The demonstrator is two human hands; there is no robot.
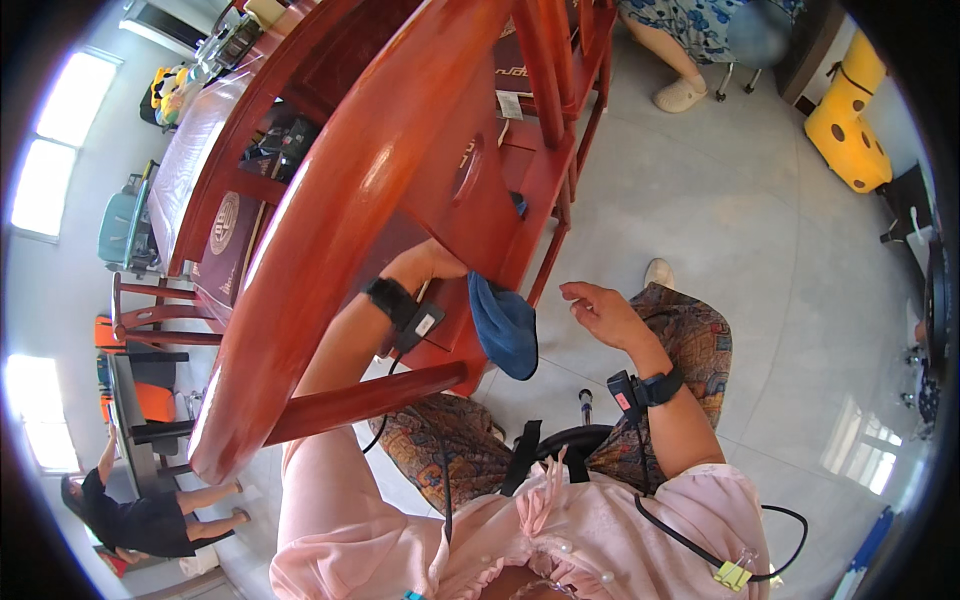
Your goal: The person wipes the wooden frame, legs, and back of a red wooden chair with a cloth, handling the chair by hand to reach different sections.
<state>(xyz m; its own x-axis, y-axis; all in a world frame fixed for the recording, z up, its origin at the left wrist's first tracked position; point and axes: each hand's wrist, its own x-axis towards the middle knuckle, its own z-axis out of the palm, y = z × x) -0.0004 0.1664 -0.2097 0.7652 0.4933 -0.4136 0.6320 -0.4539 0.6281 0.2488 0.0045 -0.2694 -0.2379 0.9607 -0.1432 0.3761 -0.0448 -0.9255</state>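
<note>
My left hand reaches under the curved arm of a red wooden chair, over its seat; its fingertips are mostly hidden behind a blue cloth. The cloth hangs from beside those fingers over the seat's edge, and it touches or nearly touches the hand; whether the fingers pinch it cannot be told. My right hand is raised to the right of the cloth, apart from it, with its fingers partly curled and nothing visible in them. A strap with a small black device sits on each wrist.
More red chairs stand beyond the first, next to a table under plastic film. A person in a patterned garment sits at the top; another person in black is at lower left. A yellow spotted object stands upper right. Cables run from my wrists.
</note>
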